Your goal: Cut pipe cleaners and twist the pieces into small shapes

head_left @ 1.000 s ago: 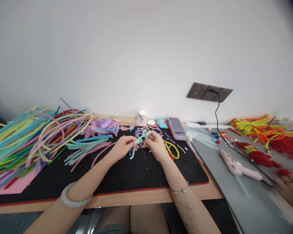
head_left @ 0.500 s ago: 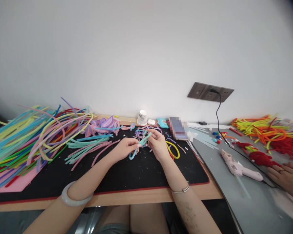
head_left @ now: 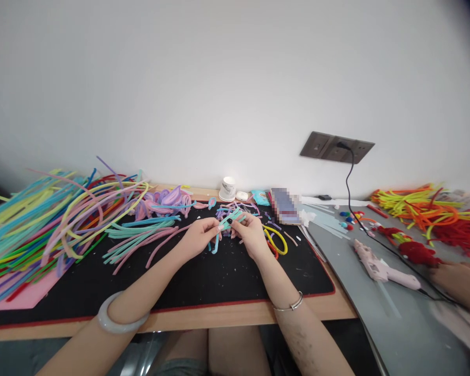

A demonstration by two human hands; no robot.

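Note:
Between my two hands is a bent mint-green and light-blue pipe cleaner [head_left: 214, 246], held over the black mat. My left hand [head_left: 201, 236] pinches its left side, the fingers closed. My right hand [head_left: 250, 232] grips the upper right part, with the thumb pressed on it. The blue end hangs below my fingers. Behind my hands lie purple and pink pipe cleaner pieces [head_left: 224, 211], partly covered. A row of mint and pink pipe cleaners [head_left: 141, 232] rests left of my left hand, and a yellow loop [head_left: 279, 243] lies right of my right hand.
A big heap of coloured pipe cleaners [head_left: 82, 209] fills the left side. A white cup [head_left: 228, 187] and a phone [head_left: 284, 204] stand at the back. On the grey table lie a glue gun [head_left: 384, 269], its cord and a red figure [head_left: 417, 250] by another person's hand [head_left: 456, 282].
My right thumb has come down onto the pipe cleaner, and my hands are slightly closer together. The blue end hangs more upright. The other person's hand at the right has shifted.

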